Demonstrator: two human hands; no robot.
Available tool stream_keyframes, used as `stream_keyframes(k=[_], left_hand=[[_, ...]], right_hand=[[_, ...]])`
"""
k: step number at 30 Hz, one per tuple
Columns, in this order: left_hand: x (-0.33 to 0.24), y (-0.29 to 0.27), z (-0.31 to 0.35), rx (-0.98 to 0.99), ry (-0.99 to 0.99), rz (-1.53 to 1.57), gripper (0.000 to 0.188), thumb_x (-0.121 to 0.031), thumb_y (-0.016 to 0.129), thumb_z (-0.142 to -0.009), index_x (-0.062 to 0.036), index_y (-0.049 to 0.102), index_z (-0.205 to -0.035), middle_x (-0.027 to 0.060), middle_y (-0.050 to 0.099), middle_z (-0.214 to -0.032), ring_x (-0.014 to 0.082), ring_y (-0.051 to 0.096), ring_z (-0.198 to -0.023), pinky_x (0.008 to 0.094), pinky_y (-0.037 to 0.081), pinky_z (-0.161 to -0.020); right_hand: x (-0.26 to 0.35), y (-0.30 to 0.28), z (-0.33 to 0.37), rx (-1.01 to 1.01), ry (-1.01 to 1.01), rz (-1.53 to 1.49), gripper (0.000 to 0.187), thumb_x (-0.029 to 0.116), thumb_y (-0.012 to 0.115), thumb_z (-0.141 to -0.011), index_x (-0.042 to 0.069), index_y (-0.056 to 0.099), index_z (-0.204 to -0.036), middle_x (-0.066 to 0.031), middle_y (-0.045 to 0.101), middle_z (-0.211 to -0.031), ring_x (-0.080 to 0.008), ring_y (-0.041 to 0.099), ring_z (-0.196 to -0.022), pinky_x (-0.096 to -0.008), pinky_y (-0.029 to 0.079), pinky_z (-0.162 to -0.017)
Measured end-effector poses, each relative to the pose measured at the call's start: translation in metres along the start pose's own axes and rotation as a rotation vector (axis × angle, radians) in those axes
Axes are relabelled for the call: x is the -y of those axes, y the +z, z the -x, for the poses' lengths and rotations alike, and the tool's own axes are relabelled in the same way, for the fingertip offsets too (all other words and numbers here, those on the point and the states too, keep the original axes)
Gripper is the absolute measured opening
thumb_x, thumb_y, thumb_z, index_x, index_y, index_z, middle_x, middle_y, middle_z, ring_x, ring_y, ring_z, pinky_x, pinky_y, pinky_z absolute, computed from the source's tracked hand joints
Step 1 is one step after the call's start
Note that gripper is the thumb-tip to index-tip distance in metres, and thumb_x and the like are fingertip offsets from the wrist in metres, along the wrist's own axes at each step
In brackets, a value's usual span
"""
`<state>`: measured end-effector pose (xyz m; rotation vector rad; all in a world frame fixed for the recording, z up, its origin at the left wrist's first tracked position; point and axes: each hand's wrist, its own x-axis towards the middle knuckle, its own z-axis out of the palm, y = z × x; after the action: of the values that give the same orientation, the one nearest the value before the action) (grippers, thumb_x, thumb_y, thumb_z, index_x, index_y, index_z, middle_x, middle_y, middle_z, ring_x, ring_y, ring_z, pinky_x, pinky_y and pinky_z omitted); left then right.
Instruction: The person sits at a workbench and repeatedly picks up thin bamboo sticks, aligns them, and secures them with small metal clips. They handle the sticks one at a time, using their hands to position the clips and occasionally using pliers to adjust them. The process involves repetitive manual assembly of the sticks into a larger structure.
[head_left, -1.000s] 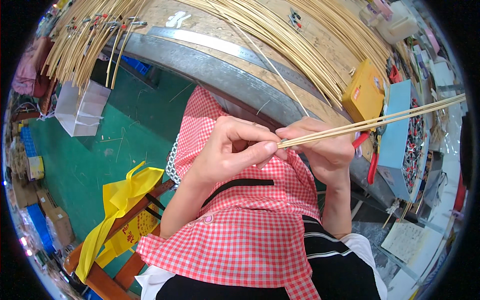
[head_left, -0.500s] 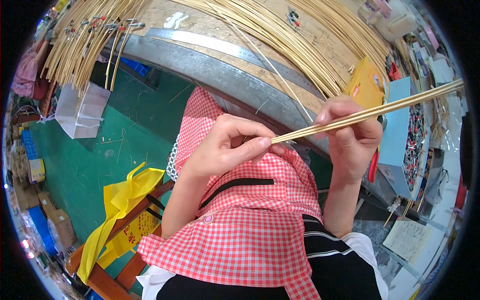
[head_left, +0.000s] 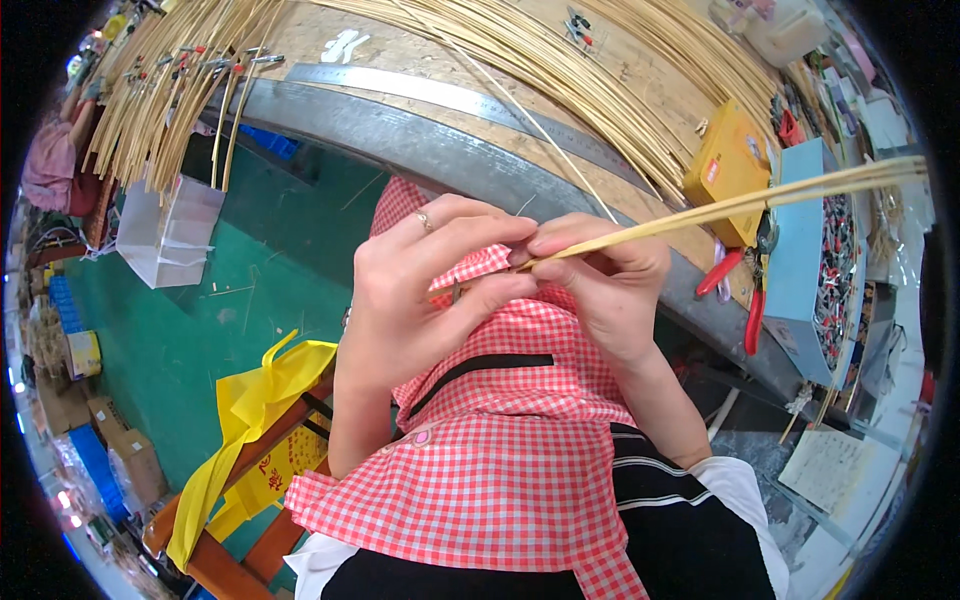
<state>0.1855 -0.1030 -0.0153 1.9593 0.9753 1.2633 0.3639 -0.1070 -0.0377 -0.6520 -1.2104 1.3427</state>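
Observation:
Thin pale bamboo sticks [head_left: 720, 210] in a small bundle slant from my fingers up to the right. My right hand [head_left: 615, 285] pinches them close to their left end, thumb below and fingers above. Around that end curl the fingers and thumb of my left hand [head_left: 400, 280], which wears a ring. A small dark thing shows between its fingertips, but I cannot make out what it is. Both hands meet over my red-and-white checked apron [head_left: 480, 480], in front of the bench's grey edge [head_left: 400, 150].
Long bamboo sticks [head_left: 560, 75] and a steel ruler [head_left: 430, 90] lie on the bench. At right are a yellow box [head_left: 735, 170], red-handled pliers [head_left: 755, 320] and a blue box [head_left: 800, 260] of small clips. Clipped sticks [head_left: 170, 100] overhang the bench at left, near a wooden chair [head_left: 210, 550].
My right hand has slid left along the sticks toward their end. My left hand has loosened its pinch and now curls around that end, its fingers raised higher.

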Motion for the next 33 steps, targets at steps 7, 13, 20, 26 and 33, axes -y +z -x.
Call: stream_keyframes(k=[7,13,20,26,33], left_hand=[[0.01,0.003,0.008,0.011,-0.034,-0.062,0.02,0.002,0.075,-0.067,0.0007,0.069,-0.086,0.0108,0.069,-0.08,0.0195,0.068,-0.072,0.0265,0.052,-0.063],[0.02,-0.001,0.008,0.045,-0.043,-0.094,0.017,0.003,0.075,-0.068,-0.0004,0.07,-0.083,0.0109,0.069,-0.076,0.018,0.067,-0.07,0.0252,0.052,-0.061],[0.016,0.0,0.008,0.036,-0.043,-0.188,0.016,0.003,0.074,-0.066,-0.0001,0.07,-0.081,0.0108,0.069,-0.077,0.0208,0.068,-0.07,0.0264,0.052,-0.061],[0.015,-0.004,0.008,0.02,-0.074,-0.218,0.022,0.002,0.074,-0.066,-0.0005,0.07,-0.087,0.0112,0.069,-0.084,0.0228,0.068,-0.078,0.0287,0.052,-0.068],[-0.012,0.008,0.002,-0.027,0.155,-0.141,0.032,-0.006,0.078,-0.061,-0.0014,0.07,-0.091,0.0109,0.068,-0.09,0.0268,0.066,-0.086,0.0331,0.053,-0.073]], right_hand=[[-0.003,-0.003,-0.003,-0.065,-0.033,0.074,0.012,-0.012,0.066,-0.076,-0.007,0.067,-0.087,-0.0139,0.068,-0.087,-0.0185,0.066,-0.08,-0.0259,0.055,-0.07],[-0.005,-0.007,-0.007,0.029,-0.183,0.325,0.014,-0.009,0.07,-0.072,-0.004,0.068,-0.085,-0.0128,0.068,-0.083,-0.0191,0.065,-0.077,-0.0273,0.051,-0.067],[-0.003,-0.007,-0.009,0.064,-0.258,0.458,0.014,-0.007,0.072,-0.072,-0.003,0.068,-0.085,-0.0122,0.067,-0.08,-0.0181,0.063,-0.071,-0.027,0.05,-0.063],[0.004,-0.01,-0.001,-0.051,-0.041,0.3,0.011,-0.008,0.069,-0.075,-0.004,0.069,-0.086,-0.0103,0.067,-0.079,-0.0122,0.062,-0.066,-0.0209,0.048,-0.058],[-0.016,0.004,0.009,0.26,-0.159,0.572,0.02,0.007,0.068,-0.077,0.002,0.065,-0.095,-0.0133,0.066,-0.09,-0.0258,0.066,-0.083,-0.0328,0.052,-0.069]])
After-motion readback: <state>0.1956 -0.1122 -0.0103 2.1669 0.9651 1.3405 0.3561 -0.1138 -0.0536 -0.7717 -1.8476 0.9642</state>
